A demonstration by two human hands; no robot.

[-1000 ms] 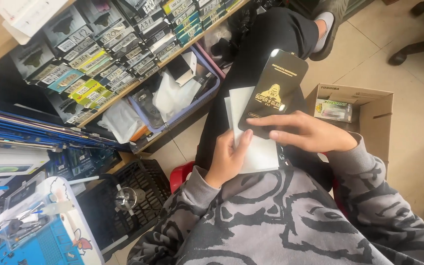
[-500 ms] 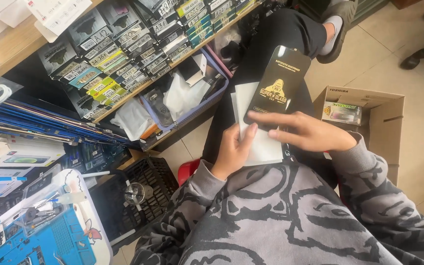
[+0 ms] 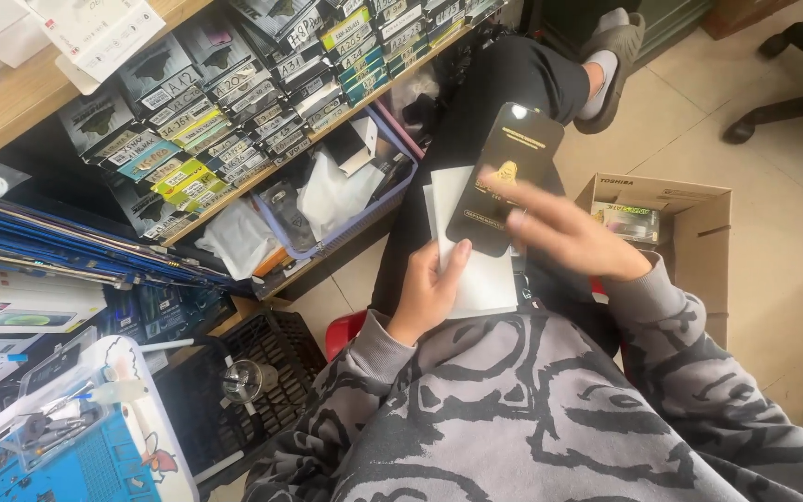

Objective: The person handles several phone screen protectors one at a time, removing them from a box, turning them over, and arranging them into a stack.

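left hand (image 3: 429, 293) grips glossy black flat package (image 3: 506, 178) over white sleeve (image 3: 476, 270).

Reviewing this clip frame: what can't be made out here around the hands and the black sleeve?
- Right hand: fingers motion-blurred in the head view; contact with the black sleeve unclear.
- White sheets: count and lower part hidden by the left hand and the sleeve.
- Cardboard box: its inside is mostly hidden by its wall and the right forearm.
- Shelf packages: too small to tell apart.
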